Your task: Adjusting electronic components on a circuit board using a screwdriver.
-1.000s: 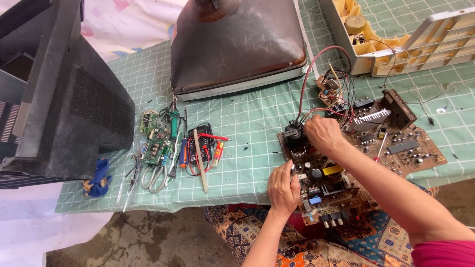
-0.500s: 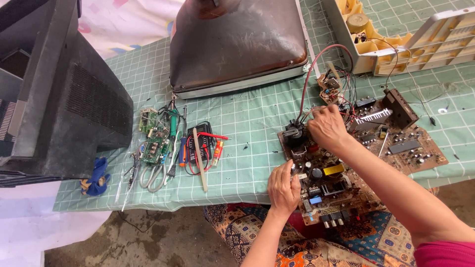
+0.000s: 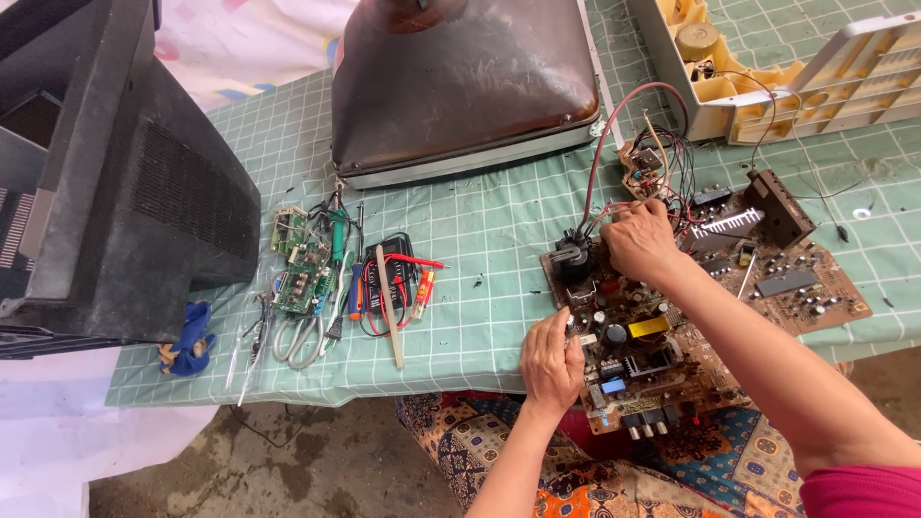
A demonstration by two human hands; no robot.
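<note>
The right hand (image 3: 638, 242) is bent over the far left part of a brown television circuit board (image 3: 672, 317), its fingers pinched around a bundle of thin red, black and white wires (image 3: 662, 187) just beside the black flyback transformer (image 3: 574, 259). The left hand (image 3: 552, 360) grips the board's near left edge, thumb on top among the small capacitors and fingers curled under, steadying it where the board overhangs the front of the table (image 3: 480, 240). The board lies at the table's near right side, crowded with components: a yellow block, a blue part, a finned metal heat sink (image 3: 721, 226) and a dark boxy tuner (image 3: 779, 206) toward its far end. A thick red lead runs from the transformer up toward the bare picture tube (image 3: 465, 82), which lies face down at the middle back of the green gridded table cover. A small neck board (image 3: 645, 165) lies between tube and main board, tied in by the wires.

To the left of the hands, well apart, lies a row of tools: a black multimeter with red probes (image 3: 395, 278), a pale stick, screwdrivers, scissors (image 3: 297, 338) and two small green circuit boards (image 3: 297, 264). A blue rag (image 3: 190, 338) lies at the table's front left corner beside the black television back cover (image 3: 125, 192). A cream plastic front housing (image 3: 767, 77) lies at the far right. Patterned cloth shows below the table edge.
</note>
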